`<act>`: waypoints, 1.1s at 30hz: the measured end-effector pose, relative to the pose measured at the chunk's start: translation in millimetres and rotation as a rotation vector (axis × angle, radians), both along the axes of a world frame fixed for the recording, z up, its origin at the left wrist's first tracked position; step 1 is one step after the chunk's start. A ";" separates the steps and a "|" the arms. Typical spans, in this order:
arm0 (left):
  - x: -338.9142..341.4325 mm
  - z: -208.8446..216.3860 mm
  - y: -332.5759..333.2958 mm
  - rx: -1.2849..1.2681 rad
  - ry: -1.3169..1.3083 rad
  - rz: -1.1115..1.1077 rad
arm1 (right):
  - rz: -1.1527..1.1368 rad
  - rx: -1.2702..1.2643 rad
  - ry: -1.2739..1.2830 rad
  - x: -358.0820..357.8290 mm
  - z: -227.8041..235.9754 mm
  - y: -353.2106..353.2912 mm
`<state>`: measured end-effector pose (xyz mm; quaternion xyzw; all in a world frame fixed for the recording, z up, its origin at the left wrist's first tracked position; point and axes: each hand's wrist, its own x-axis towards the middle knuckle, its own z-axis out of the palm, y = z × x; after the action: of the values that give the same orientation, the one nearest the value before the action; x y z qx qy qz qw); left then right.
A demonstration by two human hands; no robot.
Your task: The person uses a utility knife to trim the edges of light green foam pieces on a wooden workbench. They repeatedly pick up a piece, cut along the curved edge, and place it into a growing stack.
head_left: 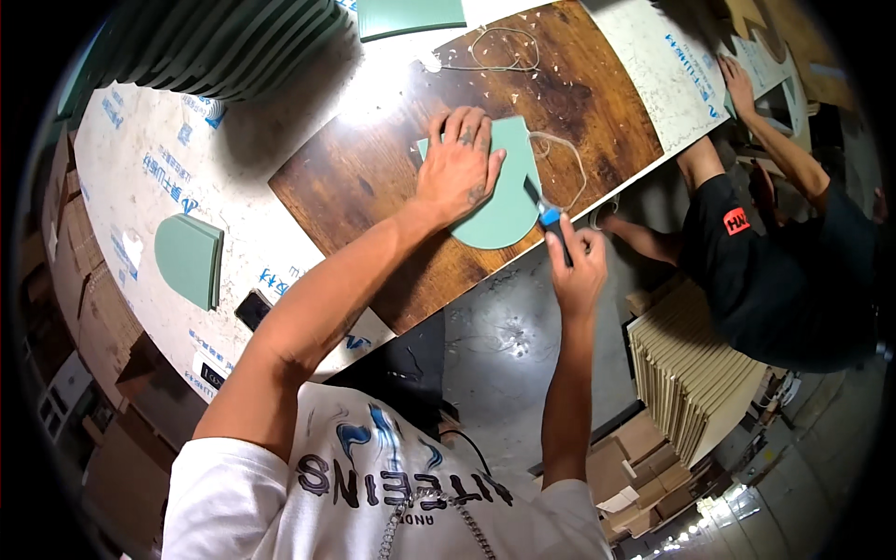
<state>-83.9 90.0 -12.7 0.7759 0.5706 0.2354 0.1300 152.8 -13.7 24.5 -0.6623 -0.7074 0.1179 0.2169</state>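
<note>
On a dark brown wood-grain board (373, 196) lies a pale green panel (509, 196) with a rounded near end. My left hand (462, 166) rests flat on its left part, fingers slightly spread, pressing down. Closed round the handle of a utility knife (551, 218) with blue and black parts, my right hand (581, 266) is just off the panel's near right edge. The blade points up and left over the panel. From the panel's right edge a thin pale strip (582, 168) curls out toward the knife.
Another loose strip (509, 68) and small shavings lie farther back on the board. Green panels stand in a large stack (215, 56) at the far left; a smaller stack (189, 261) sits nearer, beside a phone (252, 309). At right, another person (775, 261) works by stacked boards (691, 369).
</note>
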 end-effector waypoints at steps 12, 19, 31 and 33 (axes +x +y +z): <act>-13.5 -2.1 1.2 -0.004 0.120 -0.241 | -0.035 -0.012 -0.035 -15.5 -8.7 -11.1; -18.8 8.6 1.0 -0.046 0.056 -0.254 | -0.126 0.075 -0.010 -20.3 -6.0 79.3; 16.1 20.9 -85.0 -0.147 0.135 -0.237 | -0.848 -0.348 1.261 -72.3 -23.8 -129.6; 13.9 33.6 -114.6 -0.096 -0.083 -0.205 | -0.936 -0.358 1.176 -69.6 -26.0 -139.7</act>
<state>-70.0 -24.6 20.9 0.8126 0.4932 0.2251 0.2139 83.2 -153.4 -1.5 -0.7459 -0.0923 0.4590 0.4737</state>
